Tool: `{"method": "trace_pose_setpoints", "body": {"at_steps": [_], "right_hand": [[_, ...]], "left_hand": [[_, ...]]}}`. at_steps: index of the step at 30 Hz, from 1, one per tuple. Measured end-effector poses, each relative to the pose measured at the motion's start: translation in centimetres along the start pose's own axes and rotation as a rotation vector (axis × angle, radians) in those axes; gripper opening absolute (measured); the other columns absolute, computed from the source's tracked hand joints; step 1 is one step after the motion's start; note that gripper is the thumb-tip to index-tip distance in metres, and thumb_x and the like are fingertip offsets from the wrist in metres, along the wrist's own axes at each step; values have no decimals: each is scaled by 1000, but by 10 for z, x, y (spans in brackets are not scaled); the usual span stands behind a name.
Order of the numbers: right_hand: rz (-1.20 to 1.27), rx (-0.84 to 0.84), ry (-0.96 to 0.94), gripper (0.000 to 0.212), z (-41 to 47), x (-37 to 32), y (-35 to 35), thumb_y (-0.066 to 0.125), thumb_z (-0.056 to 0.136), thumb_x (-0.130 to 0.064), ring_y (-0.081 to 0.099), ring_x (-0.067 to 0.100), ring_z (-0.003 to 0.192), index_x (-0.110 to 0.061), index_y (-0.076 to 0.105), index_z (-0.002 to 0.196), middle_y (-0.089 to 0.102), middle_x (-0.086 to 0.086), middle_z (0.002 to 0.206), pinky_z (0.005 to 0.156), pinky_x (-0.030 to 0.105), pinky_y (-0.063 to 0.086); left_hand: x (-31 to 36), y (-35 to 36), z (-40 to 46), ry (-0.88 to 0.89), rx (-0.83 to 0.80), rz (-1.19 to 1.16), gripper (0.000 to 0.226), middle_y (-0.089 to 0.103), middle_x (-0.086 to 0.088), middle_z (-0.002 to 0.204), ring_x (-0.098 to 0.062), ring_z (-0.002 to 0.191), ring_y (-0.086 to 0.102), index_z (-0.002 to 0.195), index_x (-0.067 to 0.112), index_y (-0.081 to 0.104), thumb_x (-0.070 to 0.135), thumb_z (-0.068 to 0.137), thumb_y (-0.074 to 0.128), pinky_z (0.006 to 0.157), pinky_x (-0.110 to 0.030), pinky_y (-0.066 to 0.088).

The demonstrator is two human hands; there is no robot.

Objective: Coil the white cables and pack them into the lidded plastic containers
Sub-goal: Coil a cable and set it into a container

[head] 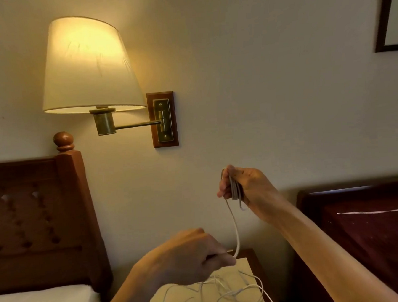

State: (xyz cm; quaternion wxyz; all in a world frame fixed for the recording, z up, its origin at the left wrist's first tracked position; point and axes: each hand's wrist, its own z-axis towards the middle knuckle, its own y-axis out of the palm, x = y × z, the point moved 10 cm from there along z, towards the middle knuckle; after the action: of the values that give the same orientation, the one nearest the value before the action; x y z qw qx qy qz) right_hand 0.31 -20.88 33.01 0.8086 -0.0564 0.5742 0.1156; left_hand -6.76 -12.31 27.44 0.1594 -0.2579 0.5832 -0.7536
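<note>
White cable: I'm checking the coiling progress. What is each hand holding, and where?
Right hand grips the white cable by its gathered loops; left hand pinches the loose strand below.

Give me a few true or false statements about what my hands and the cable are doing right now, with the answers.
1. The right hand holds coiled loops of white cable. True.
2. The left hand is open and idle. False: it pinches the cable.
3. The wall lamp is off. False: it glows.
4. Loose cable lies on the nightstand below. True.
</note>
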Motion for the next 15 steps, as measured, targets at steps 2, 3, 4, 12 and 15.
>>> {"method": "trace_pose_setpoints", "body": {"at_steps": [2, 3, 4, 12, 15], "right_hand": [[-176, -46, -23, 36, -5, 5, 8, 37, 105, -27, 69, 20, 68, -5, 60, 89, 69, 5, 70, 62, 23, 53], [-254, -73, -20, 36, -9, 8, 12, 37, 104, -28, 68, 17, 66, -5, 61, 89, 69, 4, 69, 62, 22, 52], [-316, -103, -8, 37, -12, 13, 15, 36, 104, -28, 67, 15, 63, -7, 61, 88, 68, 2, 66, 62, 20, 51], [-170, -226, 61, 45, -27, 9, 38, 32, 106, -25, 36, 12, 48, -12, 58, 72, 39, -3, 52, 50, 19, 36], [-40, -212, 118, 44, -25, 3, 30, 30, 106, -23, 29, 11, 50, -12, 53, 70, 32, -3, 55, 48, 20, 30]], "left_hand": [[23, -35, -4, 116, 147, -137, 28, 46, 13, 52, -9, 47, 44, 75, 26, 61, 37, 99, 50, 50, -23, 34], [27, -55, -8, 158, 250, -184, 28, 43, 17, 52, -8, 45, 43, 73, 31, 59, 34, 99, 49, 48, -19, 31], [26, -73, -12, 187, 360, -201, 27, 41, 20, 53, -6, 44, 41, 73, 36, 55, 33, 99, 48, 47, -17, 30], [-49, -109, -6, 14, 734, -373, 35, 46, 4, 63, -5, 57, 41, 73, 15, 55, 36, 98, 45, 56, -18, 34], [-68, -84, 2, 1, 635, -517, 20, 51, -1, 74, -9, 67, 45, 89, 15, 62, 25, 99, 48, 61, -20, 38]]}}
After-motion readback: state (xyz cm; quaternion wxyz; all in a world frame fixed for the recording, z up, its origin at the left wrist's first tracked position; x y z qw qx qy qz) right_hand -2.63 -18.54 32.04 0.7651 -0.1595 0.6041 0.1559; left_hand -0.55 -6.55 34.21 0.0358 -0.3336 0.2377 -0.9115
